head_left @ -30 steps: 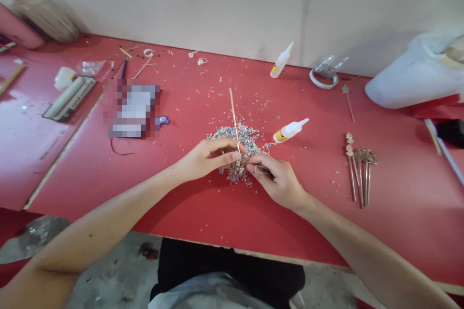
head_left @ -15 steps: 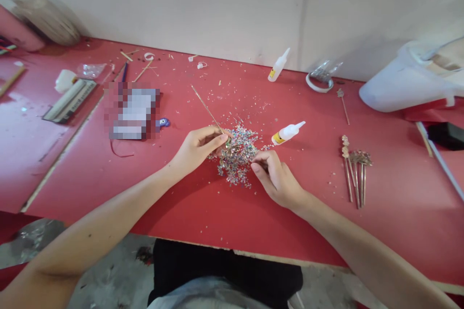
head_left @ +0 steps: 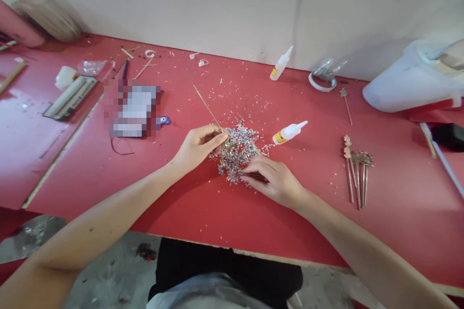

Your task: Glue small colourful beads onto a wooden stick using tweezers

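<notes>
My left hand is closed around the ornamented end of a thin gold hair stick, whose bare shaft points up and away to the left. That end lies over a pile of small shiny rhinestones on the red table. Just right of it, my right hand pinches what look like slim dark tweezers, mostly hidden by the fingers. Their tip touches the near edge of the pile. A white glue bottle with a yellow label lies beyond my right hand.
Several finished-looking hair sticks lie on the right, and another lies farther back. A second glue bottle stands near the wall, left of a white ring. A white bucket occupies the far right. A blurred-out rectangle lies left.
My right hand has moved left and nearer to me, bringing the tweezers to the lower part of the pile. My left hand and its hair stick have hardly moved.
</notes>
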The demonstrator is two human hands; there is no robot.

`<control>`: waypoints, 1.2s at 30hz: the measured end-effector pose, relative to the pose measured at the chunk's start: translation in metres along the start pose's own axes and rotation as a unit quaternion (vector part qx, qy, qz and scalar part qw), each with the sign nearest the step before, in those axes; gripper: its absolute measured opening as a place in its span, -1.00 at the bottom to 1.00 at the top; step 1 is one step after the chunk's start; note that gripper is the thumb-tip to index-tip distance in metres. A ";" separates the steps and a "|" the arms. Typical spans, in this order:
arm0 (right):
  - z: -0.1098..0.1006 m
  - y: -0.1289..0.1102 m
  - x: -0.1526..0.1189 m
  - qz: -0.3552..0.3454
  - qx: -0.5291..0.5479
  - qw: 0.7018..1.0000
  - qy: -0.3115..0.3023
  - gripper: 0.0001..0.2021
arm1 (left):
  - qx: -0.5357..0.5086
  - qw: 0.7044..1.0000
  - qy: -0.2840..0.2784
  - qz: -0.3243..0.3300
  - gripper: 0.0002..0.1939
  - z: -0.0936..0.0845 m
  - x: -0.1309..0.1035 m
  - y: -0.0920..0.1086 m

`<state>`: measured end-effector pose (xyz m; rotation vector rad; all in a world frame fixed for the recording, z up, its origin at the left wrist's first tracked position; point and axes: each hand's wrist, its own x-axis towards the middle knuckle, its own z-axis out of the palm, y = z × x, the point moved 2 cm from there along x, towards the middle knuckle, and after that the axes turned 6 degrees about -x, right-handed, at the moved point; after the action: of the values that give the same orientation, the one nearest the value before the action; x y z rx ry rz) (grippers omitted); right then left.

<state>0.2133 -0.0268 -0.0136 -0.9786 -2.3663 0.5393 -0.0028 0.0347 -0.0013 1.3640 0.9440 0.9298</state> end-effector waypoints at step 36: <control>-0.019 -0.009 0.005 0.036 0.066 0.970 0.233 -0.87 | -0.079 0.995 -0.039 -0.054 -0.79 0.006 -0.004 0.005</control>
<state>0.2173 -0.0263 0.0080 -1.0063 -1.8616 0.4320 0.0015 0.0288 0.0040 1.1954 0.8581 0.8460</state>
